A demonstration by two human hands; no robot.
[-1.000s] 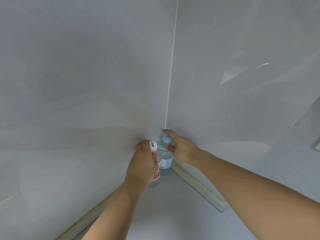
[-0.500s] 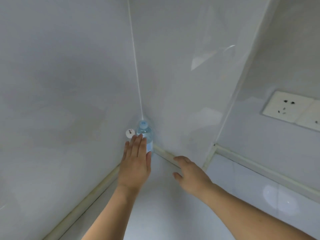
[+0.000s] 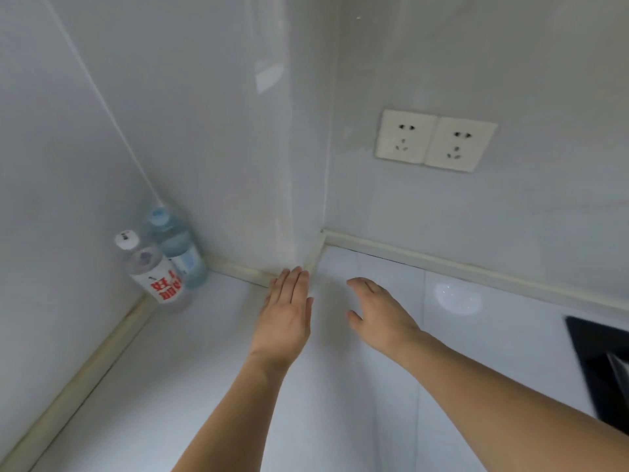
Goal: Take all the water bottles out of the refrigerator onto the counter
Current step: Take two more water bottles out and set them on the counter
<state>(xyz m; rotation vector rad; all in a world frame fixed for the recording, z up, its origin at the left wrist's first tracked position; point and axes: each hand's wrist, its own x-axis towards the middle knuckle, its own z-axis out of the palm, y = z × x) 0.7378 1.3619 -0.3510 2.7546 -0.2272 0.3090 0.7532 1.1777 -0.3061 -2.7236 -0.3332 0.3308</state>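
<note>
- Fingers of the left hand lie straight and pressed together, holding nothing, tips near the beige sealing strip at the wall's foot.
- Beside it, the right hand hangs loosely, fingers relaxed and a little curved, empty.
- Beneath both spreads the white counter.
- Off to the left of the left fingertips, in the corner, stand the red-labelled bottle and, touching it behind, the blue-capped bottle.
- Above the right hand, two wall sockets.

Two clear plastic water bottles, one white-capped with a red-printed label and one blue-capped, look smooth and glossy. The white tiled counter shines; the cream plastic wall sockets look matt.
</note>
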